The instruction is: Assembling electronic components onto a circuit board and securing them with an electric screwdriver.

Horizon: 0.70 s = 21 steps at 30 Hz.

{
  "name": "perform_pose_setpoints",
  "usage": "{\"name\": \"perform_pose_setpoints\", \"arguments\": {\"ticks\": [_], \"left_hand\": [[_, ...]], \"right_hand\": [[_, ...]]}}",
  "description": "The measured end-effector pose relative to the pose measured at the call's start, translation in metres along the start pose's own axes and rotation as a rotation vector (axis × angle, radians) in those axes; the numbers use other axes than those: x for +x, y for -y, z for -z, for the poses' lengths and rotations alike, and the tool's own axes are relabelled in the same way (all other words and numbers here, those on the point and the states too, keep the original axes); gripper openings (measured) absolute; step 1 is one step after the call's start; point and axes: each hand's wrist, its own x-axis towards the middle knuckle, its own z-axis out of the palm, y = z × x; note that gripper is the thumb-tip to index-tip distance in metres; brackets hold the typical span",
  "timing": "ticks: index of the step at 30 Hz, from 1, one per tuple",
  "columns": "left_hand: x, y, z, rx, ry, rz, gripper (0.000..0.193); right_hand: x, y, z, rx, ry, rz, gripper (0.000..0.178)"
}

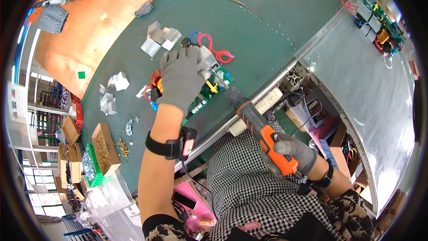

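Observation:
My left hand, in a grey glove, lies over a green circuit board with its fingers curled down round the parts on it. Copper coils, yellow parts and a silver heat sink show around the glove; what lies under the palm is hidden. Red wire loops stick out at the board's far side. In my right hand, also gloved, is an orange and black power screwdriver. Its thin bit points up and left to the board beside the heat sink; whether it touches a screw is too small to tell.
Loose silver heat sinks lie beyond my left hand, smaller metal blocks to the left. Screws lie near a cardboard box of screws and a green bin. Another circuit board sits on the metal surface at right.

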Motion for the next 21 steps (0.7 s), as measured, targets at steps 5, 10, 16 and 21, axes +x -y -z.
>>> {"name": "perform_pose_setpoints", "arguments": {"ticks": [5, 10, 16, 21], "left_hand": [[-0.031, 0.097, 0.004, -0.535, 0.019, 0.291, 0.033], [-0.07, 0.114, -0.016, -0.425, 0.177, 0.527, 0.032], [-0.094, 0.043, 0.01, -0.314, 0.209, 0.827, 0.037], [-0.125, -0.02, 0.05, -0.902, 0.259, 0.741, 0.039]], "right_hand": [[-0.034, 0.034, -0.005, -0.031, -0.15, -0.004, 0.069], [-0.002, 0.109, 0.008, -0.216, -0.352, 0.212, 0.06], [0.053, 0.139, 0.004, -1.248, -0.642, 0.801, 0.055], [0.06, 0.112, -0.034, -1.5, -0.438, 0.792, 0.05]]}}
